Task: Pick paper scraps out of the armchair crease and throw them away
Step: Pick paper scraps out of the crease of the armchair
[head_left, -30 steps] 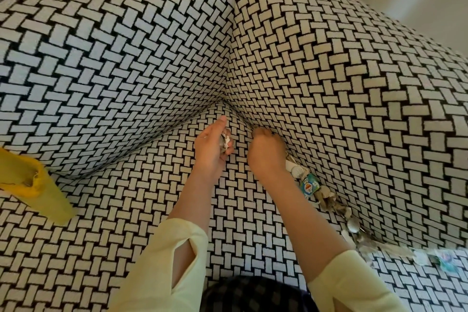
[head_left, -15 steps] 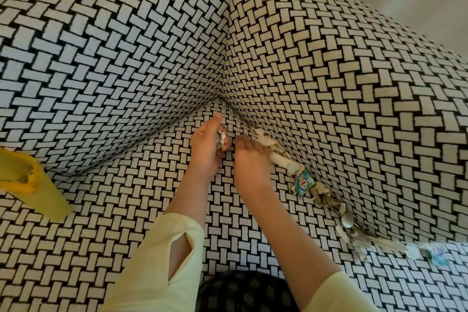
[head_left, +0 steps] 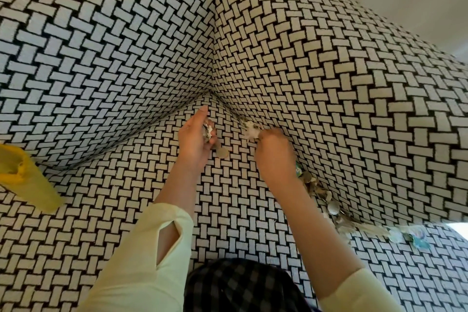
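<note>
Black-and-white basket-weave upholstery fills nearly the whole view: the armchair (head_left: pixel 329 83) shows its seat cushion below, its back on the left and its inner arm on the right, all three meeting in a corner just above the hands. A strip of pale wall shows at the top right.

The left hand (head_left: pixel 195 139) rests over the seat near that corner, fingers curled around a small bundle of whitish paper scraps (head_left: pixel 208 129), with the forefinger stretched toward the corner. A round, tan, coin-like piece (head_left: pixel 222 152) sits just below this hand; whether it lies on the cushion or hangs from the fingers cannot be told.

The right hand (head_left: pixel 274 157) is at the crease (head_left: pixel 229 113) between seat and arm, its fingertips pinched on a white crumpled scrap (head_left: pixel 250 130) that sits at the crease line. The hand is blurred, so the exact grip is hard to read.

Behind the right wrist, a line of litter (head_left: pixel 331 206) runs along the same crease toward the lower right: greyish and white bits, round pieces, and a blue-green printed wrapper (head_left: pixel 419 238) near the far end.

A yellow object (head_left: pixel 24 180) lies on the seat at the left edge, partly cut off. Both forearms wear pale yellow sleeves (head_left: pixel 141 261), and dark checked fabric (head_left: pixel 240 286) shows at the bottom centre.
</note>
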Demonstrator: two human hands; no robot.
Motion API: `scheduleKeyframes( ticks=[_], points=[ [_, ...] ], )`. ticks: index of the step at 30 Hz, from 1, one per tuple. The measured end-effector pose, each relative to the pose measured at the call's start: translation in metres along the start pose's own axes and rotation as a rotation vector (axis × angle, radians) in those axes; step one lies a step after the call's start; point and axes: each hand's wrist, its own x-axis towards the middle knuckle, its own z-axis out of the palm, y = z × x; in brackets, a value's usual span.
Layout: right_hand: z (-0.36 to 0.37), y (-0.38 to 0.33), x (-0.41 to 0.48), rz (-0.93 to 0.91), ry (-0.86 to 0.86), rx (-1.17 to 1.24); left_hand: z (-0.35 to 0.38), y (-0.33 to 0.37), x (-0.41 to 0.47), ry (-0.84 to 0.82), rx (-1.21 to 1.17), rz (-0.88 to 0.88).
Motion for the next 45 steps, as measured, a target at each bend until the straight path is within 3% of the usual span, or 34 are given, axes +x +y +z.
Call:
scheduleKeyframes(
  ticks=[3,6,12,18,25,27,30,35,38,41,43,45],
  points=[
    [0.000,-0.001,0.005,0.073,-0.146,-0.214,-0.004,-0.001,-0.001,-0.005,0.013,-0.002],
    [0.009,-0.006,0.009,0.035,-0.163,-0.320,-0.007,-0.004,-0.002,-0.009,0.086,0.016],
    [-0.010,0.001,0.015,-0.011,-0.184,-0.267,-0.015,-0.005,-0.004,0.061,0.117,0.038],
    [-0.008,0.017,0.013,-0.165,-0.089,-0.270,-0.018,-0.008,-0.014,0.086,0.220,0.069],
    [-0.001,0.007,0.003,-0.377,0.180,0.285,-0.020,-0.008,-0.018,0.134,0.194,0.076],
    [0.002,0.001,-0.003,-0.234,0.156,0.496,-0.022,-0.008,-0.021,0.153,0.188,0.064],
    [0.014,-0.017,-0.017,0.021,-0.076,0.778,-0.025,-0.009,-0.023,0.133,0.188,0.082],
    [0.035,-0.042,-0.027,0.195,-0.181,0.950,-0.034,-0.010,-0.028,0.082,0.244,0.093],
    [0.030,-0.039,-0.029,0.059,-0.197,0.835,-0.034,-0.009,-0.033,0.071,0.269,0.097],
    [0.014,-0.021,-0.031,-0.092,0.030,0.570,-0.034,-0.007,-0.034,0.049,0.315,0.074],
    [0.006,-0.005,-0.028,-0.084,0.115,0.367,-0.034,-0.006,-0.034,0.049,0.311,0.038],
    [0.002,0.007,-0.026,-0.015,0.031,0.094,-0.035,-0.004,-0.033,0.033,0.309,0.024]
  ],
)
